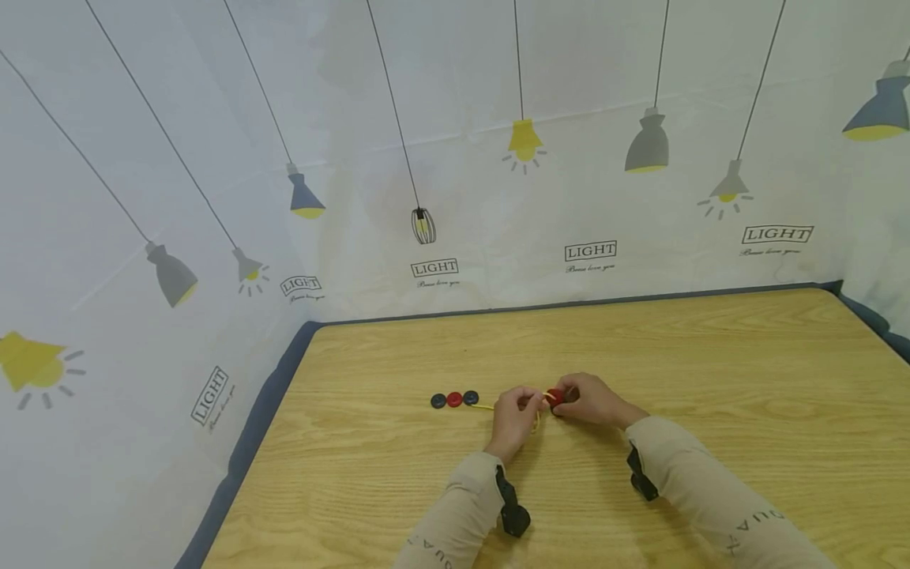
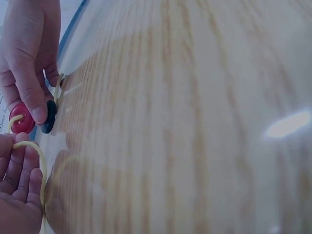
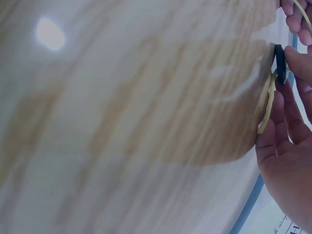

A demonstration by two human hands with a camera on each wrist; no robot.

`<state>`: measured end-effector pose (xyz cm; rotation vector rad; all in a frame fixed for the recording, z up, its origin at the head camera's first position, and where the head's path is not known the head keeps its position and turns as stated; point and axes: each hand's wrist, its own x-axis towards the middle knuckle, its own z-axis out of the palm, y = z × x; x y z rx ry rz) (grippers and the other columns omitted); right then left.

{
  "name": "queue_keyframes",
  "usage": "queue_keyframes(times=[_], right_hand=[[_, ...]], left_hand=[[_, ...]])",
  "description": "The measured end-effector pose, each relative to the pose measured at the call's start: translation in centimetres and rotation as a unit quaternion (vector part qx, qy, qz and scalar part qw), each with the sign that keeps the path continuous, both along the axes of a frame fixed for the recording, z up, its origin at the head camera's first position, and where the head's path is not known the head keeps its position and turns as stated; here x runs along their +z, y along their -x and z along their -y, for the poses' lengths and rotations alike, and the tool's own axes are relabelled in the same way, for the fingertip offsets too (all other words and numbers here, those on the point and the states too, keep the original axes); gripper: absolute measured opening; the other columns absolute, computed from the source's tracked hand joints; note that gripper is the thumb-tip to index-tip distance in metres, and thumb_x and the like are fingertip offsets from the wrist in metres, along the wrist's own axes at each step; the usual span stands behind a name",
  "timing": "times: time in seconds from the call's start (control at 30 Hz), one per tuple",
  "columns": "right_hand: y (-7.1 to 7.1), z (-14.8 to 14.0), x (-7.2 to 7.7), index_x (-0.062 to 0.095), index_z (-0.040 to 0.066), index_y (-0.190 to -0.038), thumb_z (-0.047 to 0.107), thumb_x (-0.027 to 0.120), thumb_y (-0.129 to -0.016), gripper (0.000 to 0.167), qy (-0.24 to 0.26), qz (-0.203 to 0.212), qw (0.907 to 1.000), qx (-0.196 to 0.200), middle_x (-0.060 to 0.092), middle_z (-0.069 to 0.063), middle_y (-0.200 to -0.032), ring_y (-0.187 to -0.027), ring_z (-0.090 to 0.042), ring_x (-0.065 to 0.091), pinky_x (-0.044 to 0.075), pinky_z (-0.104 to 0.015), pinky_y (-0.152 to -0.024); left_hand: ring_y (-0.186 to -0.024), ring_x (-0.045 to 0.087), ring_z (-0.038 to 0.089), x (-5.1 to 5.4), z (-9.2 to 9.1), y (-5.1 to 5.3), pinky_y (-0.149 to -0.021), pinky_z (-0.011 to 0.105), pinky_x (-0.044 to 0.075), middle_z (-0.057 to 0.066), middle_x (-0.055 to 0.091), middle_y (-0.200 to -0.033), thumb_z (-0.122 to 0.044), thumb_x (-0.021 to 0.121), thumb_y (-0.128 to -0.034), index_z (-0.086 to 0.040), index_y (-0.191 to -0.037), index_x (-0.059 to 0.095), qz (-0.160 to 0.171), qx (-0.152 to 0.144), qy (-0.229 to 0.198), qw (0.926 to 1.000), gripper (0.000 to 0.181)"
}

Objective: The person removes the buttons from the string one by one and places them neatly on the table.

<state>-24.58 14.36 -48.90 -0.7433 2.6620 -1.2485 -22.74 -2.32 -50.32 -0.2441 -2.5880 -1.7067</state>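
My right hand (image 1: 592, 401) pinches a red button (image 2: 22, 118) and a dark button (image 2: 49, 117) between thumb and fingers, a little above the wooden table. A yellow cord (image 2: 43, 170) comes out of a hole in the red button. Close by on the left, my left hand (image 1: 513, 415) pinches this cord near the red button, and a loop of it hangs below the fingers. More cord shows behind the dark button (image 3: 280, 64) in the right wrist view, by the right fingers. The cord's tip is hard to make out.
Left of the hands, a dark button (image 1: 438, 401), a red button (image 1: 455, 399) and another dark button (image 1: 471, 397) lie in a row on the wooden table (image 1: 355, 482). Some cord runs from near that row toward the left hand. A printed backdrop (image 1: 490, 205) stands behind.
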Motion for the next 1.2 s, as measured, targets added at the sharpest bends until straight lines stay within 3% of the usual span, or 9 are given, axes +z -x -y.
queue_keyframes(times=[0.57, 1.2], right_hand=[[0.29, -0.14, -0.41, 0.06, 0.002, -0.081, 0.005, 0.066, -0.078, 0.008, 0.003, -0.001, 1.0, 0.005, 0.059, -0.003, -0.077, -0.065, -0.012, 0.052, 0.043, -0.026, -0.059], [0.34, -0.05, -0.47, 0.06, 0.002, -0.083, 0.001, 0.065, -0.077, 0.007, 0.01, 0.007, 0.9997, 0.02, 0.06, -0.003, -0.078, -0.066, -0.012, 0.053, 0.044, -0.026, -0.06]], left_hand=[[-0.059, 0.05, 0.002, 0.1, 0.06, 0.09, -0.049, 0.017, 0.039, 0.006, 0.065, -0.072, -0.013, 0.055, -0.0879, -0.002, -0.085, 0.065, 0.025, 0.009, -0.029, 0.9992, 0.015], [-0.064, 0.055, 0.007, 0.29, 0.07, 0.11, -0.055, 0.018, 0.04, 0.007, 0.064, -0.072, -0.011, 0.056, -0.087, 0.0, -0.085, 0.065, 0.035, 0.029, -0.052, 0.9976, 0.014]])
